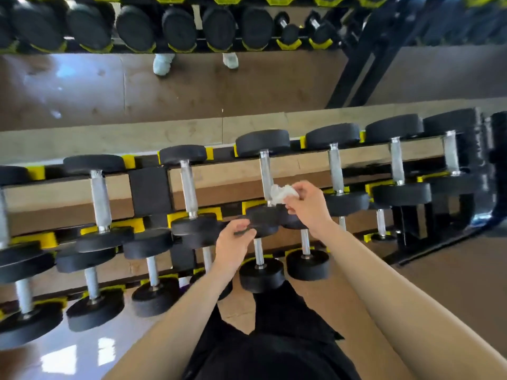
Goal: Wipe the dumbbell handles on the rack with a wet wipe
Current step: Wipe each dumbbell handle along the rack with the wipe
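A tiered black rack [149, 187] with yellow cradles holds rows of black dumbbells with silver handles. My right hand [307, 204] pinches a crumpled white wet wipe [282, 193] against the lower part of one silver handle [265, 171] on the top row. Below and to the left, my left hand [233, 245] rests its fingers on the near black head [263, 218] of that same dumbbell. The lowest bit of the handle is hidden behind the wipe.
More dumbbells [189, 187] sit left and right on the top row, and shorter ones [260, 259] on the rows below. A mirror behind shows a reflected rack [178, 28] and white shoes [163, 64]. A black rack leg [408, 223] stands at right on the brown floor.
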`<state>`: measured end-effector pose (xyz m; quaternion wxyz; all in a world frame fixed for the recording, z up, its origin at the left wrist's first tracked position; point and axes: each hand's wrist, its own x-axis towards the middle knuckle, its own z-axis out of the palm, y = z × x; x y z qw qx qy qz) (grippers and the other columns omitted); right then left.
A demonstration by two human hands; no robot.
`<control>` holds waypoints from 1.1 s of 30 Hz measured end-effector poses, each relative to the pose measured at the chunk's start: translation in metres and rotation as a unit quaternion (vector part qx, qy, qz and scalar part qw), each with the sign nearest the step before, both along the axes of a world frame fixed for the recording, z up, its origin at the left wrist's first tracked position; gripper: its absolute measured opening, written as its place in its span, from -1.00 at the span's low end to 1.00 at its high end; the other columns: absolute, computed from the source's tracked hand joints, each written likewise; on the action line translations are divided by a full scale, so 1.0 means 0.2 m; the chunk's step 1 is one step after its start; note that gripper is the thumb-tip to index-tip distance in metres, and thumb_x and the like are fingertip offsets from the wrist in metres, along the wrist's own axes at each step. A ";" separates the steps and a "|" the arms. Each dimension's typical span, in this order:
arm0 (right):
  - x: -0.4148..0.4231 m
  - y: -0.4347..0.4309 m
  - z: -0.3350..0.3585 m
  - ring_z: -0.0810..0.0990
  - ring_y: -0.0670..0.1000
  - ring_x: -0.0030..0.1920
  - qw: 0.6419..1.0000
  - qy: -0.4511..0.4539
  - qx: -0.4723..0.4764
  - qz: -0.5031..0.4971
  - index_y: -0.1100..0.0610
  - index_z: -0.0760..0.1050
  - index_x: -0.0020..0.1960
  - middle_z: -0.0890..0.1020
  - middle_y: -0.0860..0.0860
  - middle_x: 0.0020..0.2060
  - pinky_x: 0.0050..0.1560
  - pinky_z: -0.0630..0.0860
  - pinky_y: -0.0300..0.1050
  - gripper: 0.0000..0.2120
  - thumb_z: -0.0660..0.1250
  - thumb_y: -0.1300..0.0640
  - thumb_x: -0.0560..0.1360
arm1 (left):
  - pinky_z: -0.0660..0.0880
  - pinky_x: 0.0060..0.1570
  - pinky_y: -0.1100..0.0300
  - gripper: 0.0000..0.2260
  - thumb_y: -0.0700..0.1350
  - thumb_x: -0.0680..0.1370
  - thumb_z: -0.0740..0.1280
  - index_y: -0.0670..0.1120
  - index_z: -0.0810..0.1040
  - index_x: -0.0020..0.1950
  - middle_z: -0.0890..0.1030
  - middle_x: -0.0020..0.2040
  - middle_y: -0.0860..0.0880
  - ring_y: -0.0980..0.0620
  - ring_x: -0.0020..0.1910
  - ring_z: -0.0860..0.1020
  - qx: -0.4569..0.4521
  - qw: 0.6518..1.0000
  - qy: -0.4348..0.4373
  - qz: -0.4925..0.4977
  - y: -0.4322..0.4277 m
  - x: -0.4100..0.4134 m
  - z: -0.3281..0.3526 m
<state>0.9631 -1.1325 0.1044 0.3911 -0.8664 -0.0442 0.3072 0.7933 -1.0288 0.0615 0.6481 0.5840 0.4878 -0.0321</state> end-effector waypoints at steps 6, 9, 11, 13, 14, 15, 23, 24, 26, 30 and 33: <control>0.44 0.10 -0.15 0.61 0.02 0.09 0.989 -0.106 -0.035 0.099 0.12 0.60 0.24 0.68 0.04 0.06 0.17 0.54 -0.03 -0.71 0.41 0.10 0.53 | 0.35 0.01 0.45 -0.54 0.03 0.54 0.46 0.07 0.48 0.43 0.56 0.23 0.18 0.24 0.12 0.52 0.060 0.995 0.036 0.071 -0.21 0.18 0.01; 0.42 0.18 -0.19 0.60 -0.01 0.03 0.986 -0.077 0.014 0.149 0.15 0.65 0.14 0.68 -0.01 -0.01 0.15 0.54 -0.07 -0.80 0.41 0.14 0.55 | 0.36 -0.02 0.45 -0.50 0.12 0.51 0.48 0.01 0.51 0.41 0.60 0.22 0.14 0.28 0.01 0.53 0.105 0.987 0.076 0.100 -0.27 0.23 0.02; 0.36 0.18 -0.25 0.63 0.06 -0.03 0.976 -0.088 0.019 0.197 0.18 0.69 0.01 0.70 0.07 -0.09 0.10 0.58 0.07 -0.88 0.40 0.19 0.54 | 0.42 0.03 0.31 -0.46 0.21 0.47 0.47 0.01 0.52 0.37 0.62 0.23 0.10 0.18 0.03 0.56 0.145 0.979 0.117 0.088 -0.27 0.27 0.03; 0.29 0.12 -0.28 0.62 0.10 0.02 0.964 -0.116 0.011 0.239 0.20 0.70 0.03 0.69 0.12 -0.03 0.11 0.55 0.05 -0.86 0.38 0.26 0.53 | 0.49 0.06 0.21 -0.47 0.26 0.45 0.47 0.02 0.53 0.31 0.63 0.21 0.10 0.11 0.08 0.59 0.174 0.970 0.149 0.078 -0.27 0.29 0.03; 0.28 0.08 -0.29 0.62 0.08 0.04 0.954 -0.132 0.008 0.268 0.17 0.70 0.06 0.69 0.10 0.00 0.10 0.53 -0.02 -0.85 0.38 0.27 0.54 | 0.52 0.07 0.18 -0.49 0.26 0.44 0.47 0.03 0.53 0.28 0.64 0.19 0.10 0.09 0.10 0.61 0.184 0.967 0.158 0.077 -0.27 0.30 0.03; 0.27 0.05 -0.29 0.62 0.06 0.03 0.943 -0.140 0.004 0.302 0.15 0.70 0.08 0.69 0.08 0.00 0.09 0.51 -0.07 -0.84 0.39 0.24 0.54 | 0.55 0.08 0.16 -0.51 0.25 0.44 0.48 0.03 0.52 0.26 0.65 0.17 0.11 0.08 0.11 0.62 0.192 0.965 0.163 0.076 -0.27 0.30 0.03; 0.49 0.13 -0.21 0.55 -0.06 -0.13 0.927 -0.167 0.043 0.333 0.16 0.68 0.10 0.64 0.02 -0.13 -0.16 0.39 -0.31 -0.82 0.32 0.20 0.59 | 0.57 0.03 0.11 -0.56 0.22 0.47 0.47 0.06 0.49 0.25 0.64 0.15 0.14 0.08 0.07 0.62 0.211 0.959 0.182 0.054 -0.27 0.31 0.04; 0.49 0.18 -0.21 0.58 -0.03 -0.09 0.923 -0.192 0.056 0.327 0.16 0.68 0.13 0.66 0.03 -0.10 -0.10 0.45 -0.26 -0.80 0.32 0.22 0.58 | 0.56 0.01 0.12 -0.56 0.22 0.47 0.47 0.06 0.48 0.24 0.64 0.15 0.14 0.08 0.06 0.62 0.212 0.958 0.184 0.051 -0.27 0.32 0.04; 0.47 0.27 -0.22 0.62 0.03 0.02 0.905 -0.220 0.050 0.361 0.13 0.67 0.16 0.68 0.07 0.00 0.05 0.55 -0.13 -0.77 0.33 0.24 0.57 | 0.55 -0.03 0.14 -0.57 0.23 0.47 0.46 0.07 0.48 0.23 0.63 0.13 0.15 0.09 0.04 0.61 0.211 0.958 0.189 0.046 -0.27 0.32 0.05; 0.37 0.25 -0.27 0.60 0.09 0.10 0.849 -0.239 -0.026 0.471 0.12 0.65 0.16 0.60 0.11 0.08 0.16 0.57 0.01 -0.80 0.35 0.19 0.56 | 0.53 -0.09 0.16 -0.60 0.24 0.44 0.48 0.12 0.45 0.15 0.63 0.08 0.17 0.12 -0.01 0.62 0.201 0.961 0.187 0.035 -0.24 0.31 0.03; 0.33 0.17 -0.26 0.64 0.09 0.11 0.838 -0.210 -0.032 0.503 0.13 0.66 0.16 0.65 0.12 0.09 0.18 0.57 -0.03 -0.80 0.37 0.19 0.56 | 0.59 -0.07 0.13 -0.59 0.25 0.41 0.50 0.13 0.44 0.11 0.63 0.06 0.17 0.15 -0.05 0.61 0.195 0.965 0.174 0.030 -0.20 0.29 0.00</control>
